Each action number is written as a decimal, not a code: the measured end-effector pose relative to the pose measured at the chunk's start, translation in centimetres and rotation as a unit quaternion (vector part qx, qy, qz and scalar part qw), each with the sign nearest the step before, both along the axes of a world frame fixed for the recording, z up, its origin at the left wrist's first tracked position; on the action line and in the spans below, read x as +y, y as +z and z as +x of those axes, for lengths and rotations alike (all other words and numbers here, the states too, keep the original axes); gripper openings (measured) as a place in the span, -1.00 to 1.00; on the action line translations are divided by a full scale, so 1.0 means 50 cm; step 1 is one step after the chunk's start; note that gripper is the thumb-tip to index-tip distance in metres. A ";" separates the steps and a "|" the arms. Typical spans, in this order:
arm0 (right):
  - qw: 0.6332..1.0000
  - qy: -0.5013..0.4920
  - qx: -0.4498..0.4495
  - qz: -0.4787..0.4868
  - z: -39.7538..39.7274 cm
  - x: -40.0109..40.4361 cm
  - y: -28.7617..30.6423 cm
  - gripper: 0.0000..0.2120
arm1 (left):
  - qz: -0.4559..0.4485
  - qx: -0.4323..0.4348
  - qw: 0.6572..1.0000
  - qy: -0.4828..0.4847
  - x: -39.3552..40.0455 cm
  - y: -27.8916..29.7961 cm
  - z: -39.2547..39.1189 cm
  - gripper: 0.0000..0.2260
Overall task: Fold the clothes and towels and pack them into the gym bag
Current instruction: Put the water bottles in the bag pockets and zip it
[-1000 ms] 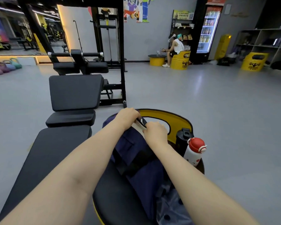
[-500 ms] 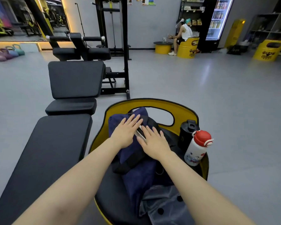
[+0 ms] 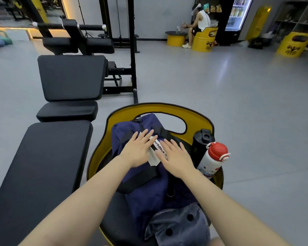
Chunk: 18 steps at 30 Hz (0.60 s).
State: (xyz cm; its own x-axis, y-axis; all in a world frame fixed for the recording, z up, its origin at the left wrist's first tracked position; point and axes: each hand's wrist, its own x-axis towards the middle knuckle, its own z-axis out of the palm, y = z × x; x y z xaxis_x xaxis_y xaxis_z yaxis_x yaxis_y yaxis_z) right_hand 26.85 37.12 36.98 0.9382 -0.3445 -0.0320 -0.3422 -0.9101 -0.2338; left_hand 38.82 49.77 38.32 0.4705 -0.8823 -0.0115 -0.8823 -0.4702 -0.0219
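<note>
The navy gym bag [image 3: 132, 167] lies on a yellow-backed black seat [image 3: 199, 119]. The left hand [image 3: 137, 151] and right hand [image 3: 174, 158] rest flat on its top, fingers straight, gripping nothing; a white printed tag [image 3: 154, 154] shows between them. Just right of the bag stand a black bottle [image 3: 200, 146] and a white bottle with a red cap [image 3: 212, 159] (leaning against the seat's rim). A black bench [image 3: 43, 160] runs along the left. A grey dotted cloth [image 3: 178, 226] at the near edge is cut off; the tag's lettering is unreadable.
</note>
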 end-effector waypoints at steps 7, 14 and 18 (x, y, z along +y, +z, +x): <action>0.983 -0.134 -0.084 -0.093 -0.107 -0.140 -0.002 -0.43 | -0.077 0.061 0.995 -0.023 -0.016 -0.001 -0.129 -0.55; 0.959 -0.277 -0.059 0.006 -0.164 -0.225 -0.034 -0.22 | 0.031 -0.031 0.997 -0.060 -0.025 -0.051 -0.232 -0.31; 0.943 -0.309 -0.107 0.065 -0.163 -0.241 -0.067 -0.25 | 0.005 -0.073 0.996 -0.054 -0.001 -0.105 -0.234 -0.17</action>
State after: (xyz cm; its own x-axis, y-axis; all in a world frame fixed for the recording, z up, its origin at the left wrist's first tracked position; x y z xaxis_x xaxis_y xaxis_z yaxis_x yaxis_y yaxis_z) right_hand 18.71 25.06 33.64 0.5500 -0.8334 0.0547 -0.7298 -0.5115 -0.4537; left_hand 27.14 49.72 33.07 0.3697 -0.9283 0.0403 -0.9151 -0.3713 -0.1576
